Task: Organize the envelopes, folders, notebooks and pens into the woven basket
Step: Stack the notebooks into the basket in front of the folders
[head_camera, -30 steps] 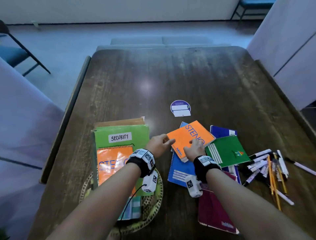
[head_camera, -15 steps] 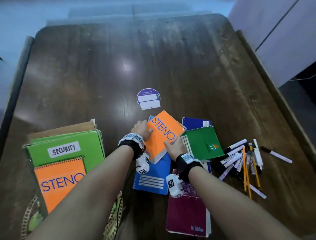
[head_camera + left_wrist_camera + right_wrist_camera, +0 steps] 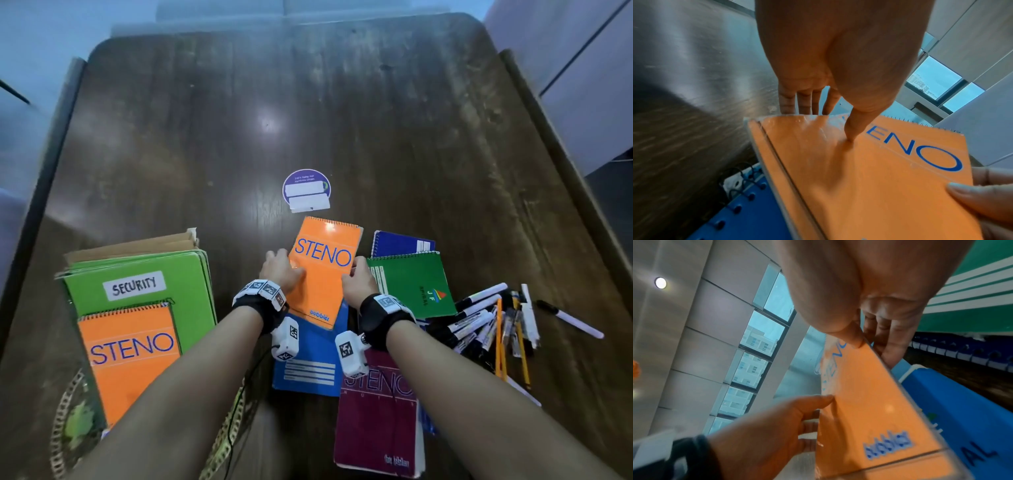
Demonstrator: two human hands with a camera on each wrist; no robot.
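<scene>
Head view: both hands lift an orange pad (image 3: 323,270) off the notebook pile (image 3: 308,363) mid-table. The left hand (image 3: 282,274) grips its left edge, the right hand (image 3: 358,286) its right edge. The basket (image 3: 63,404) sits at near left, already holding green folders (image 3: 137,274) and another orange pad (image 3: 132,353). Pens (image 3: 489,325) lie to the right.

Left wrist view: the thumb (image 3: 853,129) presses the cover, the fingers (image 3: 803,102) curl under the edge.

Right wrist view: the thumb (image 3: 851,337) pinches the cover against the fingers (image 3: 890,344) beneath.

The step in hand looks like picking up a notebook. Next calls for carrying it left and laying it onto the stack.
</scene>
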